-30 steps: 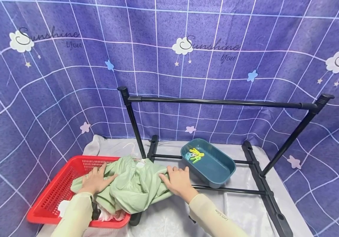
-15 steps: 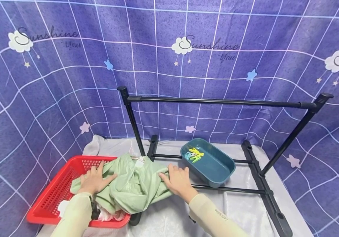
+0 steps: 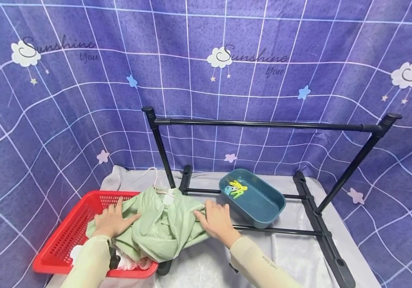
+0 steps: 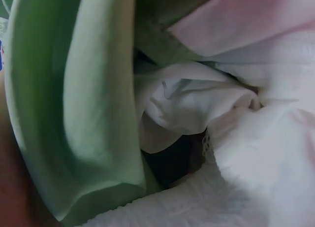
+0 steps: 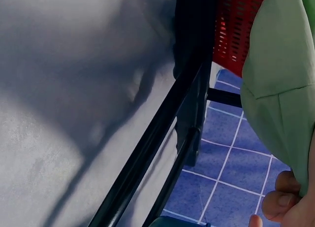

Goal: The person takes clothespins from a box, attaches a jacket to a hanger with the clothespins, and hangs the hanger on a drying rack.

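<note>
A light green shirt (image 3: pixel 159 232) is held up, bunched, partly over the red basket. A pale wire hanger (image 3: pixel 155 174) shows its hook above the collar, beside a white label (image 3: pixel 169 197). My left hand (image 3: pixel 111 222) grips the shirt's left side, thumb over the front. On the other side, my right hand (image 3: pixel 218 220) pinches the fabric; in the right wrist view, curled fingers (image 5: pixel 283 200) hold the green cloth's edge. Green folds (image 4: pixel 98 109) hang close in the left wrist view, above white cloth (image 4: pixel 266 153); most of the left hand is hidden there.
The red basket (image 3: pixel 60 236) at left holds white and pinkish clothes. A black garment rack (image 3: pixel 263 124) stands in the middle and right. A teal tub (image 3: pixel 263 200) with several clothespins (image 3: pixel 237 189) sits across its lower bars. A purple patterned curtain (image 3: pixel 263 80) surrounds the grey cloth surface.
Half a second ago the hanger hook hardly showed; now it stands up above the collar, leaning left. The shirt's collar has shifted slightly left. Both hands keep almost the same places.
</note>
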The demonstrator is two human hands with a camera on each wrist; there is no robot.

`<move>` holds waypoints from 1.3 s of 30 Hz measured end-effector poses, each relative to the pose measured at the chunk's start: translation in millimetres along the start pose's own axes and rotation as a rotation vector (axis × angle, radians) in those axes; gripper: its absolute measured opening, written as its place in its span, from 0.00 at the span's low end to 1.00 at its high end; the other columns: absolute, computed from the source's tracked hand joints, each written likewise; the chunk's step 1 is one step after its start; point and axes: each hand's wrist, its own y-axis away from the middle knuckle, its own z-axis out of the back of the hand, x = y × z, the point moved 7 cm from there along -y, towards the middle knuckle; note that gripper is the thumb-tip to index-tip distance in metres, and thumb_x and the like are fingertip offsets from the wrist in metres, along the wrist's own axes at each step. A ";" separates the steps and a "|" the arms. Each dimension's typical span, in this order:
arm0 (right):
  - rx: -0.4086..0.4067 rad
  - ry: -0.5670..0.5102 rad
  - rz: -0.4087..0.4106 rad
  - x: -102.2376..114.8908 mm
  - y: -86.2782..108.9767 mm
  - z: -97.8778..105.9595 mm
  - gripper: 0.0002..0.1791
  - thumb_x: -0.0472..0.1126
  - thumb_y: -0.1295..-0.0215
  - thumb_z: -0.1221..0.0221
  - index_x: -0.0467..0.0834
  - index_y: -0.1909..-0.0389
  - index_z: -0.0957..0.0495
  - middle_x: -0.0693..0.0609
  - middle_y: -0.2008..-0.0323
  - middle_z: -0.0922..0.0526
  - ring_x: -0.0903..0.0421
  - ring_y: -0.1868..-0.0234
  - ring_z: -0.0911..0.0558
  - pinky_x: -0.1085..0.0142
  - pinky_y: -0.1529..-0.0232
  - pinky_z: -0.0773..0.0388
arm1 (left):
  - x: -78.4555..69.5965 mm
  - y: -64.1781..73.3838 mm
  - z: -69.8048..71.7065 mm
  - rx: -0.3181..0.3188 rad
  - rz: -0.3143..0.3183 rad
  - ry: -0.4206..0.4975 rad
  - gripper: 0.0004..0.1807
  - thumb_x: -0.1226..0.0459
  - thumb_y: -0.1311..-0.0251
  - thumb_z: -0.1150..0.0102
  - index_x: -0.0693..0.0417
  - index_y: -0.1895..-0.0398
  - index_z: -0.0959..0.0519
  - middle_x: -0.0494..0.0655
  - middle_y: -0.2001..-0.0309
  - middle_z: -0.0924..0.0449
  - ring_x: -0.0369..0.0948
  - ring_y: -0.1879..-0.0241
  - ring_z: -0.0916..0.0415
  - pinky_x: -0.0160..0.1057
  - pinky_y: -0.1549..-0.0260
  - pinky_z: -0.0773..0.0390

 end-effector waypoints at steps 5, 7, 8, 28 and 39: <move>-0.037 -0.021 0.016 0.7 0.4 3.7 0.22 0.63 0.29 0.54 0.49 0.70 0.37 0.55 0.78 0.30 0.53 0.77 0.27 0.56 0.63 0.39 | 0.8 -0.4 0.9 -0.031 -0.008 0.000 0.67 0.23 0.50 0.53 0.68 0.24 0.53 0.79 0.42 0.39 0.73 0.40 0.41 0.79 0.47 0.54; -0.042 -0.020 0.018 0.6 0.5 5.1 0.22 0.64 0.30 0.54 0.49 0.70 0.37 0.55 0.78 0.30 0.53 0.77 0.27 0.56 0.63 0.39 | 1.2 -0.6 1.1 -0.038 -0.010 0.005 0.67 0.23 0.50 0.53 0.67 0.24 0.53 0.79 0.44 0.39 0.74 0.40 0.42 0.79 0.47 0.56; -0.041 -0.021 0.018 0.5 0.5 5.8 0.22 0.64 0.30 0.54 0.49 0.70 0.37 0.55 0.78 0.30 0.54 0.77 0.27 0.56 0.62 0.39 | 1.4 -0.8 1.0 -0.042 -0.010 0.008 0.66 0.24 0.50 0.52 0.67 0.24 0.52 0.79 0.44 0.39 0.74 0.40 0.42 0.79 0.47 0.57; 0.003 -0.038 0.002 0.4 0.2 14.2 0.24 0.68 0.35 0.51 0.51 0.70 0.36 0.57 0.77 0.33 0.54 0.75 0.29 0.56 0.60 0.38 | 3.3 3.5 12.2 -0.143 -0.049 0.004 0.61 0.25 0.49 0.50 0.68 0.30 0.44 0.79 0.50 0.40 0.71 0.50 0.36 0.67 0.58 0.35; 0.032 -0.026 0.022 2.9 0.1 20.1 0.24 0.68 0.34 0.51 0.50 0.68 0.36 0.57 0.77 0.32 0.55 0.72 0.27 0.58 0.61 0.37 | 1.3 8.5 18.7 -0.227 -0.059 0.001 0.55 0.27 0.50 0.46 0.69 0.43 0.38 0.74 0.56 0.36 0.69 0.56 0.34 0.64 0.64 0.35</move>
